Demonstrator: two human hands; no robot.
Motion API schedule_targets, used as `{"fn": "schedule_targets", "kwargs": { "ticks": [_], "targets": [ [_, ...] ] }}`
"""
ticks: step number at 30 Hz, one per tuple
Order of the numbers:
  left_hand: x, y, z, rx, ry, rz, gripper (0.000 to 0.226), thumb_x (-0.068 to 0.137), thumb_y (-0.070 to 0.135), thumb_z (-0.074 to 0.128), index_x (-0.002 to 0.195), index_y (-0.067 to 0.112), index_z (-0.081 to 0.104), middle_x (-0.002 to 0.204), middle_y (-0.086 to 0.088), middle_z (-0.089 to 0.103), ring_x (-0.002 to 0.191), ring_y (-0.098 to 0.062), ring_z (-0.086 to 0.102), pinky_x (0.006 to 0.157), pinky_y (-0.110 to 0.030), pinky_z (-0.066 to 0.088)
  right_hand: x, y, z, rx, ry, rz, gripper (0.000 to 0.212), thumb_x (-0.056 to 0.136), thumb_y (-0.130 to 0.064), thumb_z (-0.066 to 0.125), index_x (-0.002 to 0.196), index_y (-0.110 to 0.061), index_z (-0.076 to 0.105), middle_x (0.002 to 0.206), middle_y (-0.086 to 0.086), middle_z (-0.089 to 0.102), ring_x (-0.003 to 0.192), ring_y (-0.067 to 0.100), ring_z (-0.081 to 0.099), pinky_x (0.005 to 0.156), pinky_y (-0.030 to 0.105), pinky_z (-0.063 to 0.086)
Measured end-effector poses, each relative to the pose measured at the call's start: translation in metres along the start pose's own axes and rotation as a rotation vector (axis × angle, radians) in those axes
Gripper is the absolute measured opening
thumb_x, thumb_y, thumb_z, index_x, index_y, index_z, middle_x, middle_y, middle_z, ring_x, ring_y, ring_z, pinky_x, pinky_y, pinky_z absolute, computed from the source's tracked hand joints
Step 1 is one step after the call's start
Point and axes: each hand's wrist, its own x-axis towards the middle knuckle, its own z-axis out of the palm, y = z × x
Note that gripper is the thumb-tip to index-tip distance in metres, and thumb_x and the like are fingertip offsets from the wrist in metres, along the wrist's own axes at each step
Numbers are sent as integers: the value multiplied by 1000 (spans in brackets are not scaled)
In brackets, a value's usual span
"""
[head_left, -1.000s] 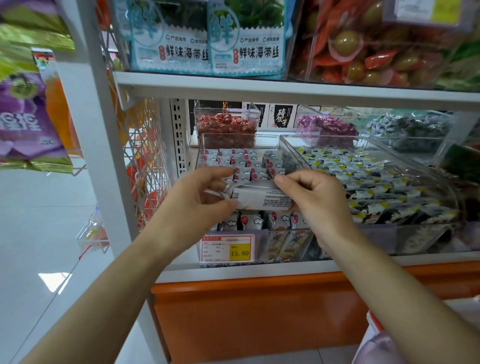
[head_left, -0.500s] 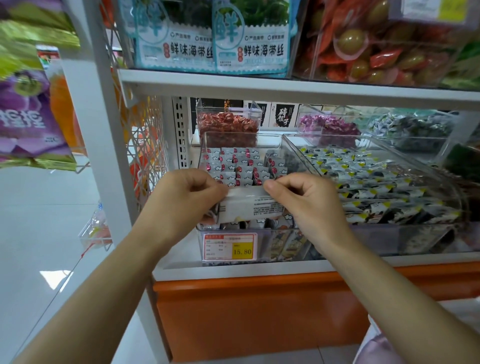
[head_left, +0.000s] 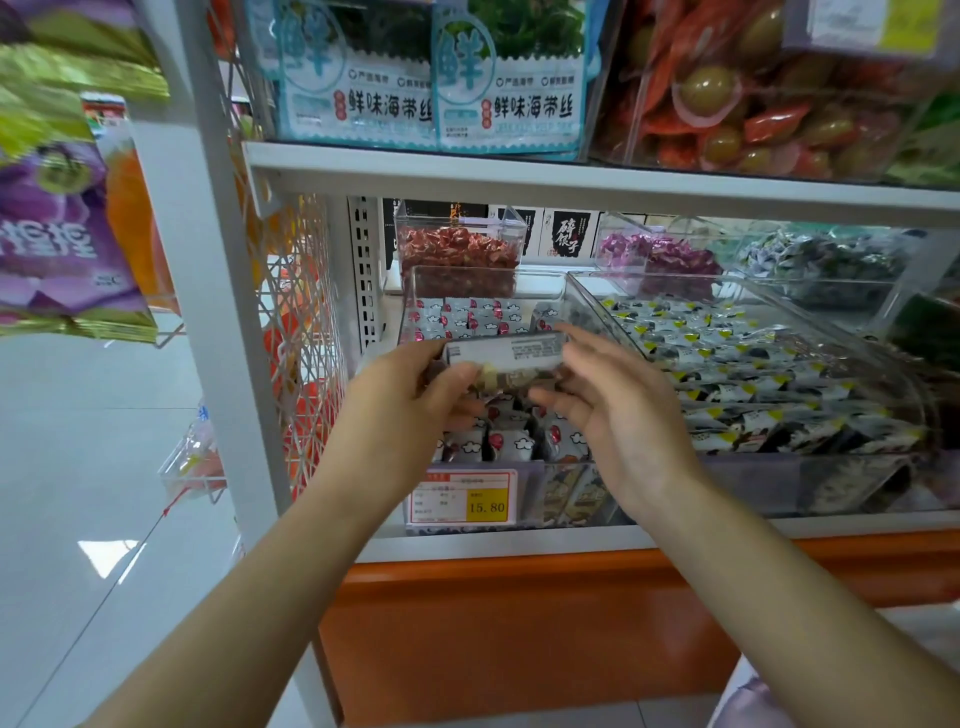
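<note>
Head view. Left hand (head_left: 410, 400) grips the left end of a small snack packet (head_left: 511, 352), thumb pressed over the front and fingers curled behind. Right hand (head_left: 618, 415) is spread and relaxed just beside the packet's right end, holding nothing; whether its fingertips touch the wrapper cannot be told, owing to blur. The packet is held level in the air above the front of the clear bin (head_left: 485, 269), which holds similar red-and-white packets and sits on the shelf (head_left: 519, 540) behind a yellow price tag (head_left: 465, 496). A second clear bin (head_left: 857, 483) of black-and-yellow packets stands touching it on the right. Judgement on handling: the packet looks light, since one pinch carries it. The film wrapper is probably thin, smooth and a little slippery, with a soft filling that yields to squeezing. Best hold is a thumb-and-finger pinch on the flat sealed end; a gentle grip should avoid crushing the contents.
</note>
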Motion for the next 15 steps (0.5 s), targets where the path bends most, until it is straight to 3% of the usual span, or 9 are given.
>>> {"fn": "schedule_targets", "kwargs": {
  "ticks": [2, 4, 6, 7, 9, 12, 15],
  "targets": [
    [3, 1, 1, -2, 0, 12, 18, 95, 22, 49, 102, 11, 62, 89, -5, 69, 70, -6, 67, 61, -24, 58, 2, 3, 0, -182, -62, -87, 39, 90, -5, 56, 129, -14, 54, 106, 5, 66, 85, 13, 68, 76, 26, 56],
    [7, 1, 0, 160, 27, 99, 24, 94, 30, 47, 109, 15, 59, 94, -4, 68, 68, -3, 64, 55, -19, 53, 7, -2, 1, -290, -56, -145, 34, 90, -4, 57, 123, -13, 58, 99, 2, 68, 79, 11, 68, 75, 26, 57],
    [17, -3, -7, 427, 90, 201, 46, 91, 41, 47, 131, 17, 48, 115, -3, 64, 94, -7, 59, 78, -25, 51, 20, -10, 1, -343, -2, -201, 19, 88, -5, 59, 104, -13, 64, 89, 0, 69, 73, 10, 67, 68, 23, 57],
    [22, -5, -11, 575, 110, 243, 57, 90, 45, 47, 140, 18, 39, 130, -3, 56, 116, -14, 50, 95, -32, 42, 29, -14, 1, -387, 40, -233, 14, 87, -5, 61, 97, -14, 64, 87, 0, 69, 71, 10, 67, 65, 22, 57],
    [30, -13, -17, 793, 48, 254, 71, 88, 53, 43, 148, 20, 22, 152, -2, 30, 140, -19, 20, 113, -39, 18, 50, -17, 4, -502, 101, -292, 14, 85, -5, 64, 98, -9, 59, 91, 7, 66, 72, 12, 65, 67, 26, 58],
    [36, -30, -16, 911, -119, 162, 79, 89, 58, 36, 150, 21, 2, 158, 3, 0, 144, -13, -6, 117, -40, 2, 83, -12, 14, -746, 97, -342, 24, 84, -9, 66, 104, -2, 57, 102, 15, 62, 87, 23, 62, 79, 37, 54],
    [37, -39, -14, 881, -148, 160, 80, 90, 57, 38, 150, 20, 0, 158, 2, -2, 144, -12, -7, 118, -40, 5, 109, -10, 25, -966, -36, -399, 30, 83, -15, 69, 109, -4, 59, 102, 2, 59, 89, 12, 53, 68, 15, 41]
  ]
}}
